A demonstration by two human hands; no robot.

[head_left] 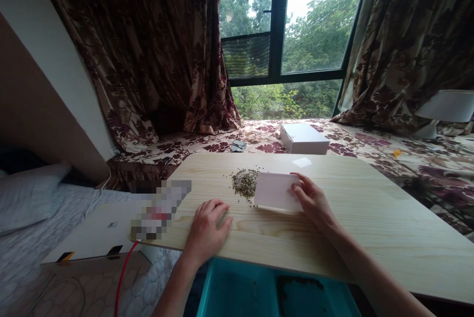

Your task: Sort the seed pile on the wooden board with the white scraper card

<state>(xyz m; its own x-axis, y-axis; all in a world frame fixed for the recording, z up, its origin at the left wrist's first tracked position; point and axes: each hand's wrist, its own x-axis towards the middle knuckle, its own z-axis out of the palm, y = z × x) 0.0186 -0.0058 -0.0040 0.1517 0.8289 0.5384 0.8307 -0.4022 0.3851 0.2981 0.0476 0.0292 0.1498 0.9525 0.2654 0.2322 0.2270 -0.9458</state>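
Observation:
My right hand (309, 196) grips the right end of a thin white scraper (277, 191), thumb on its near face. The scraper leans on the table, its left edge touching a small pile of green beans mixed with white grains (245, 182). A few beans are scattered around the pile. To the near left of the pile, my left hand (210, 223) rests on the light wooden table (259, 238), fingers slightly curved and holding nothing.
Below the table's near edge sits a teal divided tray (237, 287), dark bits in its right compartment. A white box (304, 138) and a grey-green cloth (238, 146) lie on the flowered window seat (259, 132). A blurred-out item is at the table's left edge, near a red cable (124, 270).

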